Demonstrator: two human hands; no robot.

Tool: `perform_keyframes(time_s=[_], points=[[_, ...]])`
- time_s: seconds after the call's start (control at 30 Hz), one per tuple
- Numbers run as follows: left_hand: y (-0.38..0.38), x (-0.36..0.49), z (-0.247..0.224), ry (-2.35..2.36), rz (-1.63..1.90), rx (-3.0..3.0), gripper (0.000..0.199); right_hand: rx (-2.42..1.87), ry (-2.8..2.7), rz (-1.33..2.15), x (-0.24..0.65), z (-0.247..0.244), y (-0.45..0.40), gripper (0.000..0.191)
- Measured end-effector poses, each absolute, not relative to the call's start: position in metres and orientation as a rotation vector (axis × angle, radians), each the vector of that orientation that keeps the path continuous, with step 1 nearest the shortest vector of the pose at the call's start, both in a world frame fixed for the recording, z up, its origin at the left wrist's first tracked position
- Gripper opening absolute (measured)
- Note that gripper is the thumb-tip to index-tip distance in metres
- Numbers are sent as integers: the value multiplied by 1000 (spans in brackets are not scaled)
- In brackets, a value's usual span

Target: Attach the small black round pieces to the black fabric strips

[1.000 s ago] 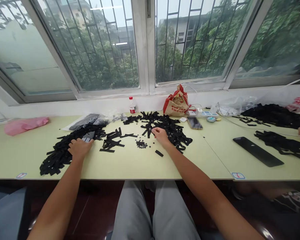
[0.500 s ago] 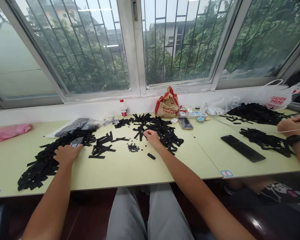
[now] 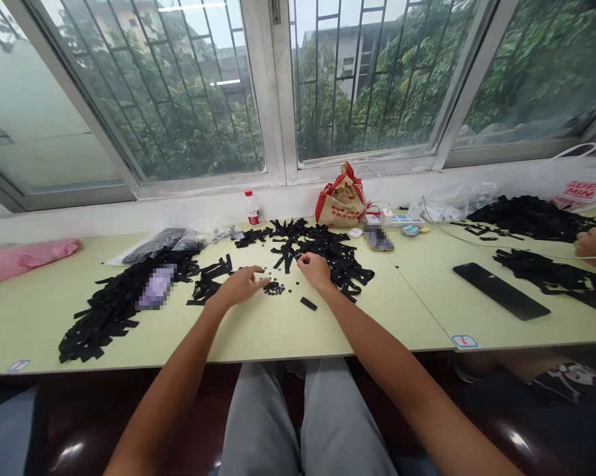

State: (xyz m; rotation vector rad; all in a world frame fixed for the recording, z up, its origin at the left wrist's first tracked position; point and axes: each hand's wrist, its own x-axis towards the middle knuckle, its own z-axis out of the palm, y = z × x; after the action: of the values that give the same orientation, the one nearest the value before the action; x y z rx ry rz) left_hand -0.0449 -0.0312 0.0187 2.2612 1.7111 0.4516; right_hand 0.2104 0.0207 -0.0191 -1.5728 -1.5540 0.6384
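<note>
My left hand [image 3: 241, 285] hovers just left of the small dark rings [image 3: 274, 288], its fingers apart and nothing seen in them. Beneath and beside it lies a small group of black strips [image 3: 206, 281]. At the left edge of the large heap of black strips [image 3: 332, 254], my right hand [image 3: 313, 270] has its fingers pinched together; what they hold is too small to make out. One short black piece [image 3: 308, 303] lies alone below the rings. Farther left a blurred purple object [image 3: 156, 287] rests on a long pile of black strips [image 3: 99, 324].
Along the wall stand a bottle [image 3: 253, 208] and a paper bag [image 3: 341, 198], with a phone [image 3: 378, 238] nearby. At the right are a black slab [image 3: 501, 291], more black strips [image 3: 530, 218] and another person's hand [image 3: 595, 246]. A pink bag [image 3: 30, 258] lies far left.
My left hand has left the object on the long pile and moved right, beside the rings. My right hand stays pinched by the heap. The view has shifted slightly.
</note>
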Motion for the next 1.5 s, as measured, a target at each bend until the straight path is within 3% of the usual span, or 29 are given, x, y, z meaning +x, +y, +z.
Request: perform_keyframes(time_s=[0.3, 0.5, 1.03, 1.27, 1.5], points=[[8, -13, 10, 1408, 655, 2217, 20, -1595, -1685, 502, 211, -22, 21, 7], [24, -24, 19, 1298, 564, 2126, 25, -1602, -1774, 396, 211, -25, 21, 12], [11, -17, 11, 1113, 1003, 1755, 43, -1382, -1614, 204, 212, -15, 16, 30], [4, -7, 6, 949, 978, 1700, 42, -1044, -1871, 539, 198, -7, 4, 36], [9, -16, 3, 1107, 1070, 1785, 36, -1018, -1736, 826, 202, -14, 9, 31]])
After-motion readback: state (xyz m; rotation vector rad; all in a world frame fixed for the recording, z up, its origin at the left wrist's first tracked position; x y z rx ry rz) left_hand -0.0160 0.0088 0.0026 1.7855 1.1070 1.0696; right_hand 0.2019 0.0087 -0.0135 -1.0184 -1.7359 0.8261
